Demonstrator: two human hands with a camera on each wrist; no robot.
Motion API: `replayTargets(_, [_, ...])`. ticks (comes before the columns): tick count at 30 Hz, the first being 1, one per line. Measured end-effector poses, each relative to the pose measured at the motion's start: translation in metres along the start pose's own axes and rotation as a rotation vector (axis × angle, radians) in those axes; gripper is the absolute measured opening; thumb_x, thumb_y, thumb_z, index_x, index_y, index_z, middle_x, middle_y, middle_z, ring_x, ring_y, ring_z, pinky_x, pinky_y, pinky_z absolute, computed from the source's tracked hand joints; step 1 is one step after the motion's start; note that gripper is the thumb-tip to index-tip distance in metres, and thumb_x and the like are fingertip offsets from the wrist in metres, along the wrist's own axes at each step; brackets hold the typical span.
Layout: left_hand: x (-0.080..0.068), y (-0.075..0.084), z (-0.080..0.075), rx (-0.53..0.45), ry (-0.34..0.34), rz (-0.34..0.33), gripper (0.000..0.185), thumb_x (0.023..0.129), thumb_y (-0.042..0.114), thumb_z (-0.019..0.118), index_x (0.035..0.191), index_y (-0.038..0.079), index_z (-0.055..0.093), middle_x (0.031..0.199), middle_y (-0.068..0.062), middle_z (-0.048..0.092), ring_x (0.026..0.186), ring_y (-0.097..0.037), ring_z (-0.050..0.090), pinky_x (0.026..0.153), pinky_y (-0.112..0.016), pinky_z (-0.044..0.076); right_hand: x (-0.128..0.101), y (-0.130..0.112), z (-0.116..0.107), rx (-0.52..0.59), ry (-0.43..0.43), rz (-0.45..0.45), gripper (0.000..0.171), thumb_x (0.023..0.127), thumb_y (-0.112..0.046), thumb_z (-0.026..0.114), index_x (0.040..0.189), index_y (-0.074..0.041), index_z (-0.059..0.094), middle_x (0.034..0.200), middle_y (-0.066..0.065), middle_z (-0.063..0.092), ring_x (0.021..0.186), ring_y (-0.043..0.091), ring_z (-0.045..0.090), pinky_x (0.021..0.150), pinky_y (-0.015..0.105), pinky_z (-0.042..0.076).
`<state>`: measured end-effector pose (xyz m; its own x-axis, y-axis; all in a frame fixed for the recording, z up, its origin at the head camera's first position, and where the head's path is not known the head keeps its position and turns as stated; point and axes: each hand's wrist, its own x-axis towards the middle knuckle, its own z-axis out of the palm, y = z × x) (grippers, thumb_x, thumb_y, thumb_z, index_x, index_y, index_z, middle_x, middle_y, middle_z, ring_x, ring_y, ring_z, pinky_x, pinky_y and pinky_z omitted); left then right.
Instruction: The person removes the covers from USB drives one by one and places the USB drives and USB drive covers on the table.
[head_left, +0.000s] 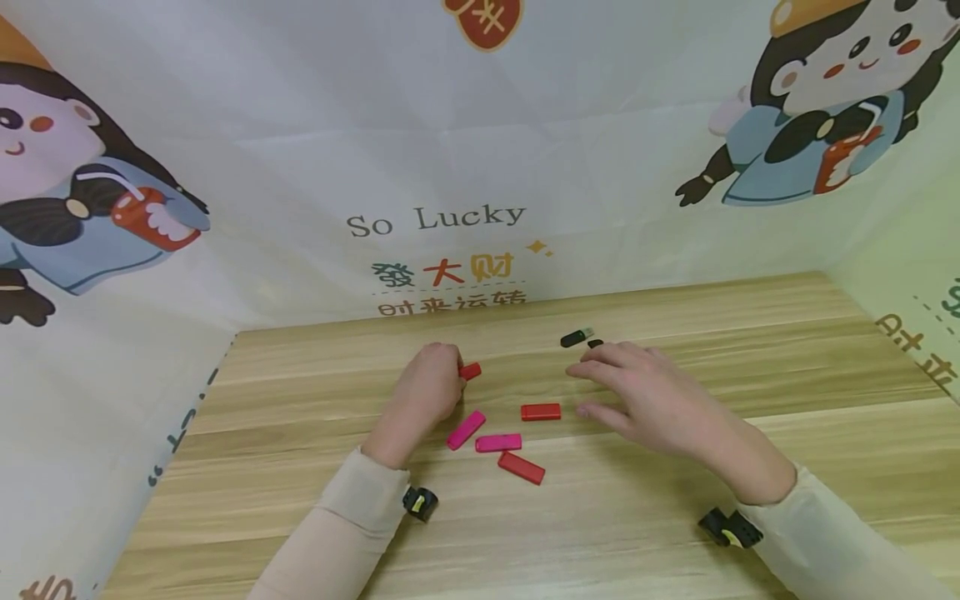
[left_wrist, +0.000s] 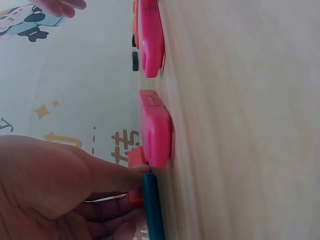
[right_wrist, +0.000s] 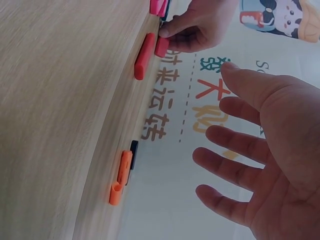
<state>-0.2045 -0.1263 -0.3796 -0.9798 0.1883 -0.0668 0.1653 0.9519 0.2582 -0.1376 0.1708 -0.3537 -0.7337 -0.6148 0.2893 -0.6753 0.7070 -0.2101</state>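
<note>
My left hand [head_left: 431, 379] pinches a red USB stick [head_left: 470, 371] low over the table, thumb on it in the left wrist view. A teal stick-shaped piece [left_wrist: 154, 207] is beside those fingers; the head view hides it behind the hand. My right hand [head_left: 637, 396] hovers with fingers spread, holding nothing. Just beyond its fingertips lie a black USB stick [head_left: 574, 337] with its metal plug bare and a small black piece [head_left: 595, 342], partly hidden. In the right wrist view, an orange USB stick [right_wrist: 125, 167] and an orange cap [right_wrist: 115, 193] lie on the table.
Between the hands lie a red stick [head_left: 541, 412], two pink sticks [head_left: 467, 430] [head_left: 498, 443] and another red stick [head_left: 521, 467]. The wood-grain table [head_left: 600, 533] meets a printed cloth backdrop [head_left: 300, 192] at the back and sides.
</note>
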Motion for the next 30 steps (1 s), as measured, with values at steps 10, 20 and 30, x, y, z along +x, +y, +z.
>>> replayTargets(10, [-0.003,0.0,0.001,-0.023,-0.001,0.009,0.003,0.098,0.004,0.072,0.1,0.001,0.073,0.092,-0.01,0.066,0.082,-0.024,0.059,0.081,-0.038,0.057,0.002,-0.001,0.0,-0.004,-0.014,0.013,0.044,0.099,-0.032,0.079,0.136,-0.011,0.07,0.134,0.013,0.067,0.126,0.035,0.062,0.105,0.063,0.049])
replayTargets(20, [-0.005,0.001,-0.001,-0.016,0.047,0.036,0.004,0.097,0.004,0.073,0.098,0.0,0.072,0.092,-0.01,0.065,0.083,-0.025,0.06,0.081,-0.039,0.058,0.007,0.0,0.0,-0.01,0.002,0.004,0.047,0.097,-0.032,0.081,0.136,-0.009,0.07,0.133,0.011,0.068,0.124,0.033,0.064,0.099,0.061,0.052])
replayTargets(30, [-0.02,0.011,-0.008,-0.079,0.095,0.091,0.003,0.099,0.002,0.07,0.101,0.0,0.072,0.093,-0.008,0.063,0.085,-0.024,0.06,0.08,-0.038,0.058,0.011,0.0,-0.001,-0.004,-0.013,0.028,0.048,0.098,-0.032,0.08,0.139,-0.01,0.069,0.134,0.01,0.068,0.125,0.032,0.063,0.1,0.06,0.051])
